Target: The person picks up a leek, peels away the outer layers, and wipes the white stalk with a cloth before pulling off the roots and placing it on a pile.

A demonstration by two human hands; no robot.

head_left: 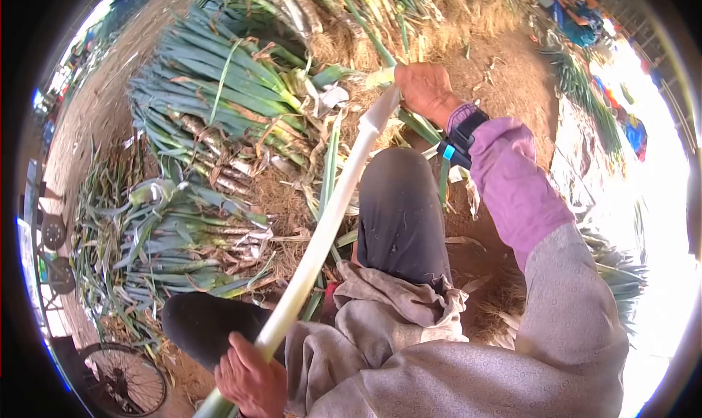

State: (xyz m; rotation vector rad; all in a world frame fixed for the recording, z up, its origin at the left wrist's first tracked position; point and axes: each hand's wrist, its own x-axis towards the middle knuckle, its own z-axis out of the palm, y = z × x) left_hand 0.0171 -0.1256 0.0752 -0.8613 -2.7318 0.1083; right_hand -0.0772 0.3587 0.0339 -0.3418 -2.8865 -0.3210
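Note:
One long leek (314,250) runs diagonally across my lap, its pale stem up and its green part at the bottom left. My left hand (251,376) is wrapped round the lower part of it, by my bent knee. At the upper end my right hand (425,89) is closed on pale, peeled-looking leaf at the tip of the stem, with green leaf hanging below the wrist. A dark band is on my right wrist.
Piled leeks (219,82) with green leaves and brown roots lie ahead and to the left, with a second heap (183,235) nearer. A bicycle wheel (124,381) stands at the lower left. People (578,16) are at the upper right.

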